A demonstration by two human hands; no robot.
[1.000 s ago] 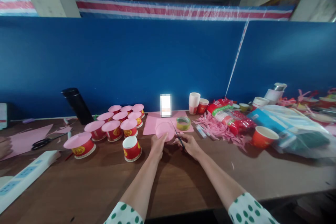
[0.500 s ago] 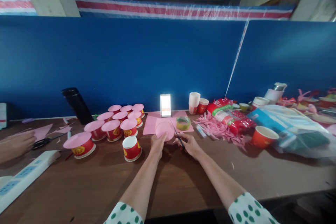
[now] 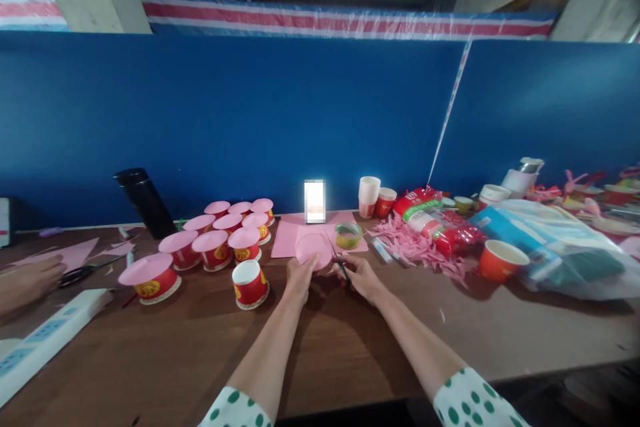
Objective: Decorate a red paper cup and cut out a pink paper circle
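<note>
My left hand (image 3: 301, 275) pinches the lower edge of a round pink paper disc (image 3: 313, 248) held up over the wooden table (image 3: 350, 340). My right hand (image 3: 361, 275) grips small dark scissors (image 3: 338, 259), whose blades point up at the disc's right edge. Behind the disc lies a pink paper sheet (image 3: 285, 237) with a roll of green tape (image 3: 349, 235) on it. A red paper cup with no lid (image 3: 249, 283) stands just left of my left hand.
Several red cups capped with pink discs (image 3: 215, 240) cluster at the left, by a black flask (image 3: 144, 201). Another person's hand (image 3: 27, 280) rests by black scissors (image 3: 80, 273) and a white power strip (image 3: 45, 333). Pink paper scraps (image 3: 415, 243), an orange cup (image 3: 501, 260) and plastic bags (image 3: 560, 247) crowd the right.
My hands, the disc and the scissors have barely moved. The other person's hand at the far left came further into view, then drew back slightly.
</note>
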